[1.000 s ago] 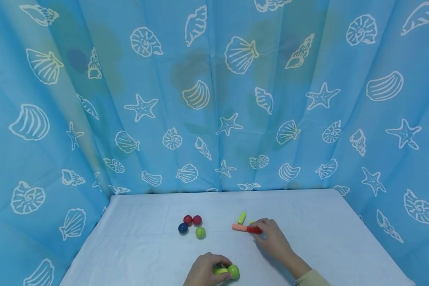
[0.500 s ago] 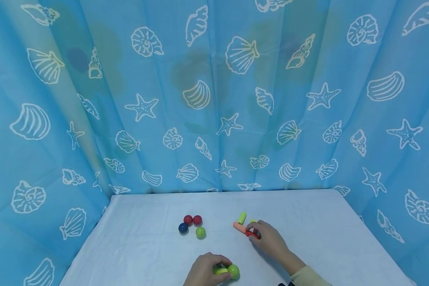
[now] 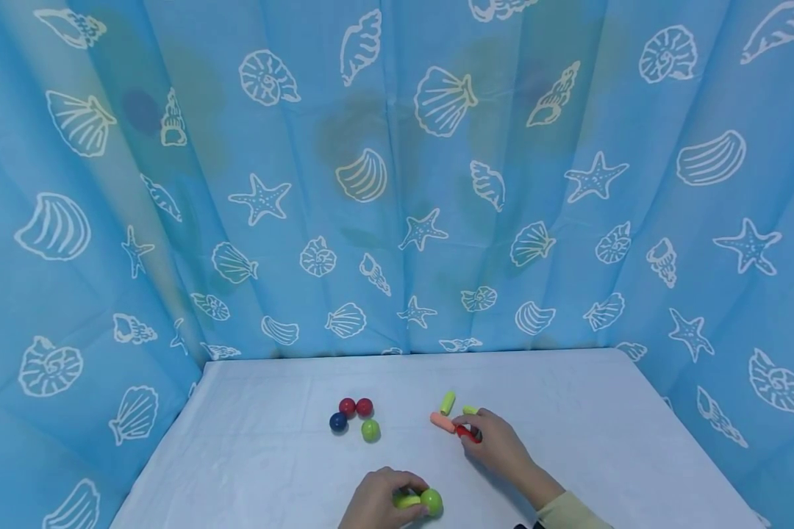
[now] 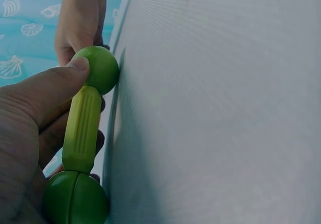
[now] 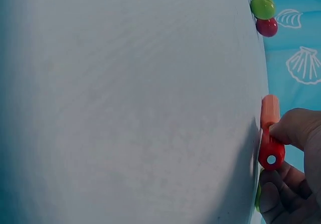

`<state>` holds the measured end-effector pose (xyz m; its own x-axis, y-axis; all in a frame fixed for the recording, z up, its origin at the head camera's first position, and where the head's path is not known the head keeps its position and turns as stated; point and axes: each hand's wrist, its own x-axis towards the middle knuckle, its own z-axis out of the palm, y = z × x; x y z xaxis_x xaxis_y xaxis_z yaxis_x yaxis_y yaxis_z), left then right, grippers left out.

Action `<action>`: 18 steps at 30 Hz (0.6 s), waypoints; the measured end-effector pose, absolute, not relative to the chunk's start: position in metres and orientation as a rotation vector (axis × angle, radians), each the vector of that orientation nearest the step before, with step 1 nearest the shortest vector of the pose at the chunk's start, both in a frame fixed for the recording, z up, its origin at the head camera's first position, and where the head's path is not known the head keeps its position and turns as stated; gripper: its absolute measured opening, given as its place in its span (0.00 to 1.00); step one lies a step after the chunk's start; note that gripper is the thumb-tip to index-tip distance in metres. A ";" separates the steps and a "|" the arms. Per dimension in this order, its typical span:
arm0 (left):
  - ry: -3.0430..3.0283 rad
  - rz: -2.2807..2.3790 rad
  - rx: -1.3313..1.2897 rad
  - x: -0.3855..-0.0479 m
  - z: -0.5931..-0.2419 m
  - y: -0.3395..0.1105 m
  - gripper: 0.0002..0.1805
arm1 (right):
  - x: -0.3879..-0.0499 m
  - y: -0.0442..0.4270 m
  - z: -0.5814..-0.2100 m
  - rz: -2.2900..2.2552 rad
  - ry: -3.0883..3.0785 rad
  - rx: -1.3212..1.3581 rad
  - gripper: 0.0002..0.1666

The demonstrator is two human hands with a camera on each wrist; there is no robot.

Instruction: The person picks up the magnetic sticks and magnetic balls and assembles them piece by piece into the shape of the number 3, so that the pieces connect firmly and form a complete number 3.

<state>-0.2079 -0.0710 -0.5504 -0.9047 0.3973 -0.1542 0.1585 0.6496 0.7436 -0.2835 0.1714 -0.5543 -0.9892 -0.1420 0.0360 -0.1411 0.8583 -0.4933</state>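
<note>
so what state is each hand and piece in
Left hand: gripping the held stick
Held stick: a green ball at each end
Right hand: pinching the red piece
Red piece: held, round hole showing
Orange stick: lying down, contact with red piece unclear
Far lime stick: lying down
Other lime stick: partly hidden
Red balls: resting close together
Blue ball: resting near the red balls
Loose green ball: resting, apart from the blue ball

Left hand [image 4: 20, 126] around a ribbed yellow-green rod [image 4: 82, 128], green balls [image 4: 104, 72] at both ends, beside a white surface [image 4: 225, 108].
</note>
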 end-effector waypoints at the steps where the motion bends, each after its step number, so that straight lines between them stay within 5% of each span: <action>1: 2.565 1.115 0.445 -0.208 -0.550 -0.071 0.13 | -0.283 0.172 -0.554 -0.797 3.028 -0.232 0.19; 11: 2.558 1.123 0.404 -0.208 -0.553 -0.070 0.13 | -0.279 0.176 -0.557 -0.854 2.993 -0.213 0.23; 18: 2.560 1.124 0.422 -0.207 -0.551 -0.070 0.14 | -0.274 0.177 -0.557 -0.957 2.964 -0.262 0.15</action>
<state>-0.2073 -0.0704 -0.5511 -0.9076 0.3865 -0.1641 0.1406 0.6480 0.7485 -0.2742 0.1768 -0.5573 -0.9858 -0.1641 0.0361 -0.1542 0.7983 -0.5822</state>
